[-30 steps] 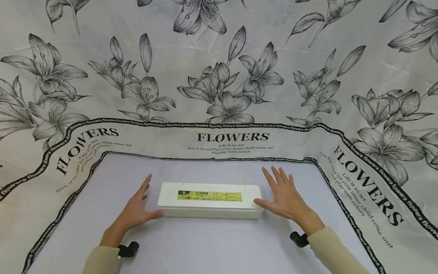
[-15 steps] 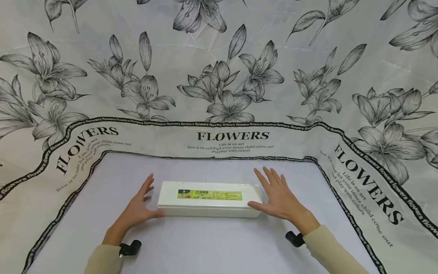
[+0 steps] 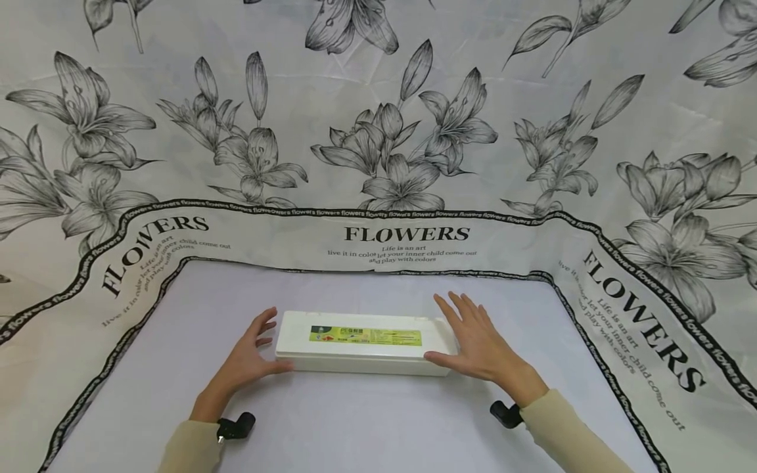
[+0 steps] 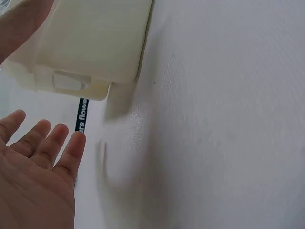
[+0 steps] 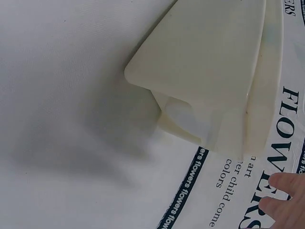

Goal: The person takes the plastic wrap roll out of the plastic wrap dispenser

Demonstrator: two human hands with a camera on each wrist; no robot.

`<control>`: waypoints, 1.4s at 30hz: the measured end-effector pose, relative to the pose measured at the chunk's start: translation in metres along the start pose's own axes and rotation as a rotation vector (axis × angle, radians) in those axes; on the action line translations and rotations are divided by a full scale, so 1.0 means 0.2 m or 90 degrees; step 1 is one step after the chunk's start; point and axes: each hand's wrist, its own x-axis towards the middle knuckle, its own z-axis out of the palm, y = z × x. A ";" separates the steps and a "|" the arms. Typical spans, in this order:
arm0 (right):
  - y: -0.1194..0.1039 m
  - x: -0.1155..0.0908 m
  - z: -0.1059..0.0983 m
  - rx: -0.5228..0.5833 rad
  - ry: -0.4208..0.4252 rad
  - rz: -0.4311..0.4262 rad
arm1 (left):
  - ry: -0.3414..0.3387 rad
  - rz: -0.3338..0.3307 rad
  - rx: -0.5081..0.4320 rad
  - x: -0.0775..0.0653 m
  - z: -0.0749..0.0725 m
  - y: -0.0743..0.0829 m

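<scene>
From my station I see the long white box (image 3: 367, 365) lying across the tabletop (image 3: 378, 427), between the two hands, its lid on and its long side toward the person. A yellow-green label (image 3: 365, 336) runs along the middle of the lid.

My left hand (image 3: 251, 358) stands at the box's left end with the fingers apart and lightly bent, thumb at the near corner. In the left wrist view the fingers spread below the box's end, clear of it; I can't tell whether the thumb touches.

My right hand (image 3: 478, 341) is at the other end, fingers apart and extended, its thumb reaching across the near right part of the box. Whether it makes contact I can't tell. In the right wrist view I get only two fingertips at the edge, apart from the box.

Each wrist carries a black device (image 3: 238, 426) beside a beige sleeve (image 3: 189, 450). Behind the tabletop hangs a cloth (image 3: 284, 236) printed with lilies and the word "FLOWERS".
</scene>
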 end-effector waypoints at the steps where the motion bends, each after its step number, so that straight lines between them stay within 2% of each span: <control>1: 0.00 0.00 0.00 0.001 -0.001 -0.002 | -0.001 0.004 -0.008 0.00 0.01 0.00; 6: -0.02 0.00 0.00 0.007 -0.004 -0.014 | -0.003 0.015 -0.034 0.02 0.04 0.01; 12: -0.03 0.00 0.02 0.013 0.014 -0.030 | -0.003 0.013 -0.031 0.02 0.06 0.01; 20: -0.06 0.01 0.06 0.017 0.025 -0.050 | -0.030 -0.011 -0.070 0.01 0.08 0.01; 32: -0.11 0.02 0.08 0.008 0.015 -0.059 | -0.049 -0.052 -0.076 0.03 0.11 0.00; 42: -0.11 0.03 0.14 -0.004 0.011 -0.044 | -0.047 -0.057 -0.074 0.02 0.13 0.00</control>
